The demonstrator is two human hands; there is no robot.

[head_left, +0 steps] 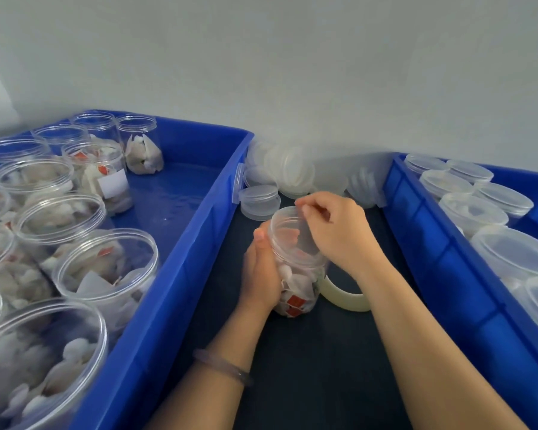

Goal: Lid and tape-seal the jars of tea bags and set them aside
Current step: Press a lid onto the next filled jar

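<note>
1. My left hand [260, 268] is wrapped round the side of the jar [295, 259], fingers curled on its wall. It holds the jar upright on the dark mat [323, 367] between the 2 blue crates.
2. My right hand [336, 231] is bent over the jar's open mouth, with the fingertips drawn together at the far rim. I cannot tell whether they pinch the rim, a tea bag tag or nothing.
3. The jar has no lid yet, and tea bags fill its lower part. I judge the step in hand to be tidying the mouth before lidding.
4. To do it well, I should tuck any string or tag below the rim, so nothing gets caught under the lid.
5. The lids [289, 172] are heaped just behind the jar, against the wall. 1 lid [260, 201] lies nearest, within easy reach of my right hand.
6. I should keep my left grip low and firm, so the jar does not turn when the lid goes on.
7. The tape roll [345, 294] lies touching or just beside the jar on its right, ready for sealing.
8. Open jars [106, 268] wait in the left crate [180, 274]. Lidded jars [510, 252] stand in the right crate [432, 243], which is likely where this jar belongs.
</note>
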